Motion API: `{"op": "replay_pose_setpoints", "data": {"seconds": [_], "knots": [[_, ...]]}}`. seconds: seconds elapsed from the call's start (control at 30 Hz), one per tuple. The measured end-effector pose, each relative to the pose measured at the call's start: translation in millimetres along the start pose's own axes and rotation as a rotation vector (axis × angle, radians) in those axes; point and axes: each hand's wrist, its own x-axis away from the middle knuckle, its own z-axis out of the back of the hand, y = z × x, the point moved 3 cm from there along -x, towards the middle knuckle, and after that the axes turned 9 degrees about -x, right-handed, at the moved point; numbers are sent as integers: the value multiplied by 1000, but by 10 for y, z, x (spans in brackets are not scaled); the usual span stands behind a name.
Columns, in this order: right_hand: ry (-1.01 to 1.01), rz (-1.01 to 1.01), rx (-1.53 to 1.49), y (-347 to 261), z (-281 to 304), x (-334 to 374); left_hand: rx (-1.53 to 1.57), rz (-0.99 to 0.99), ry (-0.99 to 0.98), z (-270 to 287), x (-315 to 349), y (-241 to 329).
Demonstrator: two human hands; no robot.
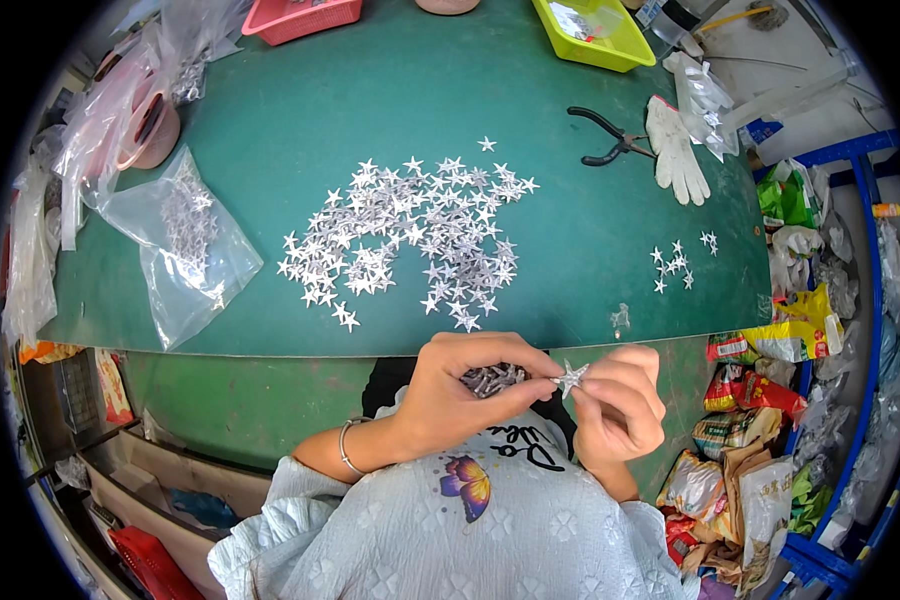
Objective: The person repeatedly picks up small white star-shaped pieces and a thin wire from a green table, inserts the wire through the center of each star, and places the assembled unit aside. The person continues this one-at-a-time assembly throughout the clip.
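Observation:
Just in front of the table's near edge, my left hand (438, 385) is curled around a cluster of small grey metal pieces (492, 379). Its thumb and finger meet at one side of a silver starfish-shaped charm (571, 378). My right hand (620, 408) pinches the other side of that charm with its fingers closed. Beyond both hands, a large loose pile of similar starfish charms (410, 225) spreads over the green table (570, 270). Exactly what the pieces in my left palm are cannot be made out.
A clear plastic bag of charms (192, 240) lies at left. Several charms (674, 264) sit apart at right. Black-handled pliers (610, 137) rest beside a white glove (678, 150). A yellow-green basket (598, 40) and a pink basket (300, 20) stand at the far edge.

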Motion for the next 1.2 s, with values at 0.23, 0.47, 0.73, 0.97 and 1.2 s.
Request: {"op": "replay_pose_setpoints", "data": {"seconds": [0.23,0.47,0.73,0.97,1.2], "knots": [[4,-135,-119,64,-12,3,42,62,67,-7,10,-35],[62,-767,-763,400,-206,227,166,295,50,-5,14,-277],[50,-904,-806,529,-336,278,533,437,122,45,147,-518],[68,-936,-869,527,-372,282,581,429,136,51,135,-508],[17,-875,-676,542,-448,315,473,452,164,105,155,-641]]}}
